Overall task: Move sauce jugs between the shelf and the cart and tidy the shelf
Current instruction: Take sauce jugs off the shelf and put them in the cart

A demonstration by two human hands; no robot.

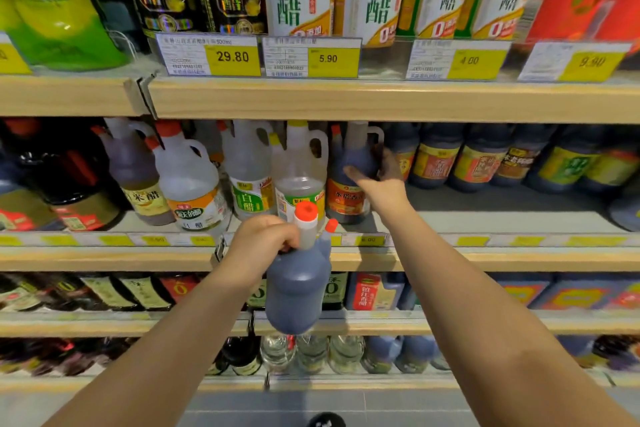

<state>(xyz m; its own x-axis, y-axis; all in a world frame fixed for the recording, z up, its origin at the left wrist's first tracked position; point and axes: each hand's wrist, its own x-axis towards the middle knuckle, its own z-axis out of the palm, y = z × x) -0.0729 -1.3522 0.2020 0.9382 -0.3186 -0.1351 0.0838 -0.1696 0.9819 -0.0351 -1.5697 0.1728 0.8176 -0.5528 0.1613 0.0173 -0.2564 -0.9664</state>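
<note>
A dark sauce jug (298, 288) is gripped by its handle in the left hand (266, 236) and held before the front edge of the middle shelf (485, 258). A second dark jug (349, 184), standing on that shelf, is clasped at its shoulder by the right hand (379, 180).

Left hand (263, 239) round the handle of a red-capped jug (298, 288), right hand (379, 182) round an orange-labelled jug (348, 198) on the shelf (485, 218).
</note>
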